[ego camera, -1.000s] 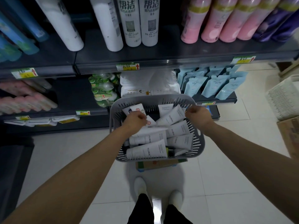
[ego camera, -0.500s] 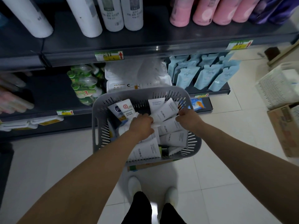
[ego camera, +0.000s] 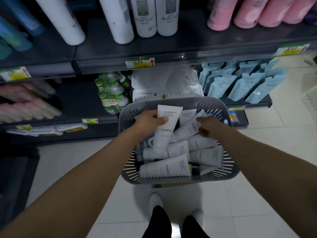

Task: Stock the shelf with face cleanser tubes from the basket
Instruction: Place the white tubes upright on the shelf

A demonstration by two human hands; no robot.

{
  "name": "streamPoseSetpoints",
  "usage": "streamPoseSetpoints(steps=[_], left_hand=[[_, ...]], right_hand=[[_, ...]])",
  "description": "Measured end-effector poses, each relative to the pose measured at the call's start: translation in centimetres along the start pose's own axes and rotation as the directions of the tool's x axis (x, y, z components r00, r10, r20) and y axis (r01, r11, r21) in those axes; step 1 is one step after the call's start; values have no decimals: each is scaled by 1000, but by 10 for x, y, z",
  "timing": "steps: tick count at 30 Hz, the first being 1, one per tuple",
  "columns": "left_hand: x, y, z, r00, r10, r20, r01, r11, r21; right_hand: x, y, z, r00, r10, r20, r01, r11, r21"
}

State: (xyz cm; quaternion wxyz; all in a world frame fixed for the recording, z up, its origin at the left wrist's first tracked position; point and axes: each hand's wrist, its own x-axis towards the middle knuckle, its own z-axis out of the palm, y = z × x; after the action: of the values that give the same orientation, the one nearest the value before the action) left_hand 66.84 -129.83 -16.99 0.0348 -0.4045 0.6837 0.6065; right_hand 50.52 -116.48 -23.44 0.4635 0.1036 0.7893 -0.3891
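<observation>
A grey slotted basket [ego camera: 171,101] stands in front of me below the dark shelves, holding several white FLORAL cleanser tubes [ego camera: 164,169]. My left hand [ego camera: 147,122] grips one white tube [ego camera: 167,124] by its flat end, raised above the pile with its cap pointing down. My right hand [ego camera: 209,127] is over the right side of the basket, fingers curled round the end of another tube [ego camera: 187,130] that still lies on the pile. A dark bare stretch of the lower shelf [ego camera: 77,98] lies to the left of the basket.
The upper shelf [ego camera: 171,47] carries white bottles [ego camera: 145,18] and pink bottles [ego camera: 221,16]. Behind the basket are green bottles [ego camera: 111,93], white packs [ego camera: 164,85] and blue pouches [ego camera: 240,83]. A white crate [ego camera: 311,98] stands at the right edge. My shoes [ego camera: 155,201] are just below the basket.
My left hand has lifted a white tube out of the pile and turned it upright. The right hand stayed over the right side of the basket. The view shifted left.
</observation>
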Motion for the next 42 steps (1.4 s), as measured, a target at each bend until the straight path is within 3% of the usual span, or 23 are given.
streamPoseSetpoints(steps=[5,6,8,10,13,16,21,27,32,37,42], left_hand=[[-7,0,-9,998,8,-55,-12,998,-69],[-7,1,-10,998,10,-68,-14,997,-70],[-9,2,-13,997,10,-83,-16,998,-62],[-10,4,-13,996,10,-88,-15,998,-60],[-14,8,-11,996,10,-91,-16,997,-76],[-20,13,-7,995,13,-94,-20,997,-76],[-36,34,-3,994,23,-109,-31,997,-72],[-64,77,-2,994,51,-99,-60,994,-94],[-109,152,5,975,185,-122,-197,976,-94],[-154,247,14,908,387,-159,-395,919,-17],[-182,340,13,794,591,-144,-591,806,47]], right_hand=[[14,5,3,988,-114,-101,93,977,-190],[14,6,1,993,-80,-90,59,976,-211],[16,8,-1,980,-180,-79,125,879,-460],[16,5,-3,974,-203,-104,168,947,-273],[10,0,-11,959,-239,-156,187,939,-290],[-5,-2,-16,964,-251,-89,227,950,-213],[-33,-9,-15,917,-376,-132,300,870,-392],[-101,-34,-33,739,-664,-113,561,700,-442],[-189,-81,-97,551,-813,-191,719,578,-385],[-278,-137,-160,292,-913,-285,806,395,-441],[-347,-188,-217,125,-899,-420,853,313,-417]])
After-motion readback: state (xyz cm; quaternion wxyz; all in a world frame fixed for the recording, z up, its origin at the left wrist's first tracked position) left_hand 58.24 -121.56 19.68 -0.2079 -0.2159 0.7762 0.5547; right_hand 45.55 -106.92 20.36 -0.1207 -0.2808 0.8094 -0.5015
